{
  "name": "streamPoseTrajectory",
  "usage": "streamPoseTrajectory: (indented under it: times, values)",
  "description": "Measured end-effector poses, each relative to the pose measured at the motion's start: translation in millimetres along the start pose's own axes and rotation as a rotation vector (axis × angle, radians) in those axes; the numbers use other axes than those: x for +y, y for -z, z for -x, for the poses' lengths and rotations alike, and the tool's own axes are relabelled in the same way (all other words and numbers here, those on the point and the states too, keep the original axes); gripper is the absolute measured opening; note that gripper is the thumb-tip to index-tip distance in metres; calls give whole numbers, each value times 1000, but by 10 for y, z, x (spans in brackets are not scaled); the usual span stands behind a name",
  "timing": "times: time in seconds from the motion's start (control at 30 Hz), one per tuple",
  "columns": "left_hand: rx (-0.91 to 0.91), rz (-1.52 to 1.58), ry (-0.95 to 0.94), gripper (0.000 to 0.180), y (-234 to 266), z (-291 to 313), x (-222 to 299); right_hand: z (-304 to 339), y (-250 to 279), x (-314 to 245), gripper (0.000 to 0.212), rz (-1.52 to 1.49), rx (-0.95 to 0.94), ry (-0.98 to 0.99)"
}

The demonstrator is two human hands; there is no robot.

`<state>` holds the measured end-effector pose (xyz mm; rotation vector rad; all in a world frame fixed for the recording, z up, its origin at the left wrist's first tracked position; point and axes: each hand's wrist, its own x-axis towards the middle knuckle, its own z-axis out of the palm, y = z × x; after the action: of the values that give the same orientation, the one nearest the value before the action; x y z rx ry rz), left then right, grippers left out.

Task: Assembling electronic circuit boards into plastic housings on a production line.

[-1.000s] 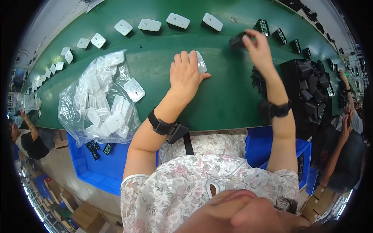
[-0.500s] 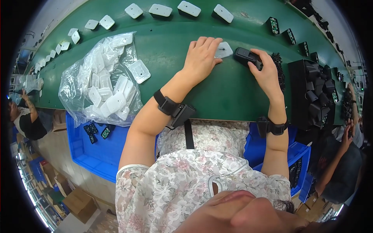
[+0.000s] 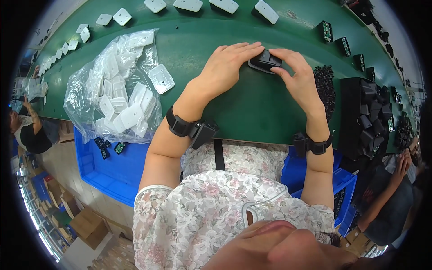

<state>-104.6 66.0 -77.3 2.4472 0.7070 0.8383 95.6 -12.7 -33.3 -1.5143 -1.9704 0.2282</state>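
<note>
A black plastic housing [image 3: 265, 60] rests on the green table in front of me, seated over a pale cover [image 3: 254, 68] whose rim shows along its lower left edge. My right hand [image 3: 297, 74] grips the housing from the right, thumb on the near side and index finger on the far side. My left hand [image 3: 225, 67] closes against its left end, the fingers pressed together and their tips at the far edge; the left thumb is hidden. To the left, a clear plastic bag [image 3: 83, 85] holds many white covers [image 3: 130, 115], and a loose white cover [image 3: 160, 78] lies beside it.
Black housings with white covers [image 3: 188, 5] line the far side. Open housings with green circuit boards [image 3: 326, 31] stand at right, near a pile of small black parts [image 3: 324, 85] and a black box [image 3: 353, 121] of housings. A blue bin [image 3: 108, 173] sits below. Other people work at both sides.
My right hand has carried the black housing left and set it over the white cover. My left hand has shifted slightly and now touches the housing.
</note>
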Motion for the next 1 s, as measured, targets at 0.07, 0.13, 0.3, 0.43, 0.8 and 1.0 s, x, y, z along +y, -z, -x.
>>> streamPoseTrajectory:
  times: [0.07,0.13,0.3,0.43,0.8,1.0]
  values:
    - [-5,-40,-9,52,22,33,12,-11,-16,0,39,-5,-36,-2]
    - [-37,-78,20,53,63,46,75,-11,-32,10,39,-5,-49,-8]
    - [-57,-141,31,51,84,64,110,-6,-54,11,39,-16,-91,-32]
    - [-51,-232,28,47,65,99,158,18,-95,-24,42,52,-70,6]
    - [17,-537,-5,46,-154,96,284,38,-150,64,45,222,-17,73]
    - [161,-217,8,37,-246,-108,60,-219,18,342,32,-452,-176,-294]
